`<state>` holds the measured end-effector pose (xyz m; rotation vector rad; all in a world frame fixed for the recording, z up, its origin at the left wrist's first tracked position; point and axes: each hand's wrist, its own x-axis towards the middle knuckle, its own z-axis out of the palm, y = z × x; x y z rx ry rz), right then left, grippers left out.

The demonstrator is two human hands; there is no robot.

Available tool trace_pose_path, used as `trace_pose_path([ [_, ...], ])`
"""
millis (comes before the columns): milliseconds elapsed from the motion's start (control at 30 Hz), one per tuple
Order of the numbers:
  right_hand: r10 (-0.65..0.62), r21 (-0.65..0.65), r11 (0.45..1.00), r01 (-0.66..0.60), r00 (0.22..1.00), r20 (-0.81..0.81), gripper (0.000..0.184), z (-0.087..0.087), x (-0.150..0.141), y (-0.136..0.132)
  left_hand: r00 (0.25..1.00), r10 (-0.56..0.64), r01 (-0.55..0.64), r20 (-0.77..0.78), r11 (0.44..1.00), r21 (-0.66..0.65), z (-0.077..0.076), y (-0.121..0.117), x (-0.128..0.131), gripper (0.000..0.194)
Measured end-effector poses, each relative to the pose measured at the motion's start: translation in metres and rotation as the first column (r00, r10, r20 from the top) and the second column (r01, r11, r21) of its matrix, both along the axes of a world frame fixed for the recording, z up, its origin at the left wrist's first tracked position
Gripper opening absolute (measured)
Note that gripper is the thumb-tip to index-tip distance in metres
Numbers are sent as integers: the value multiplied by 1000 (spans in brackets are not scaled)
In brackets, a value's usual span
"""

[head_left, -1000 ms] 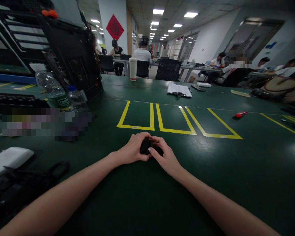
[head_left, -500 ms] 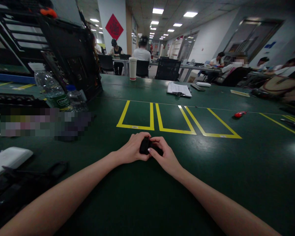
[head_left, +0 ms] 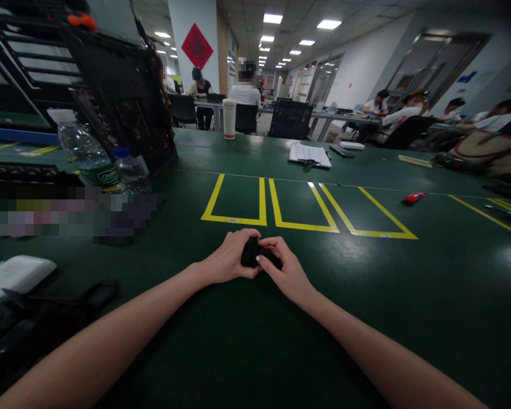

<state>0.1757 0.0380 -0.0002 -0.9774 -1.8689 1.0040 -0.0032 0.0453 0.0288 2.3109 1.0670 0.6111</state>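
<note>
Both hands meet around a small black object just in front of the yellow tape outlines; its kind cannot be made out. My left hand is closed around its left side, thumb toward me. From the right, the fingertips and thumb of my right hand press on the object's right side. A dark part of it shows between the fingers of the right hand, and the rest is hidden. Under both hands lies the dark green tabletop.
Yellow tape frames mark the table ahead. Left are a black metal case, clear bottles, a white box and dark cables. Farther off stand a white cup, a clipboard and a red object. People sit behind.
</note>
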Motion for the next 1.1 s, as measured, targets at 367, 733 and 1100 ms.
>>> trace_pose_path([
  [367, 29, -42, 999, -29, 1000, -3, 18, 6, 1, -2, 1000, -6, 6, -2, 1000, 22, -1, 0, 0, 50],
  [733, -5, -55, 998, 6, 999, 32, 23, 2, -2, 0, 1000, -8, 9, -15, 1000, 28, -2, 0, 1, 51],
  [1100, -9, 82, 997, 5, 999, 48, 20, 4, 1, -2, 1000, 1, -1, 7, 1000, -7, 1, 0, 1, 50],
])
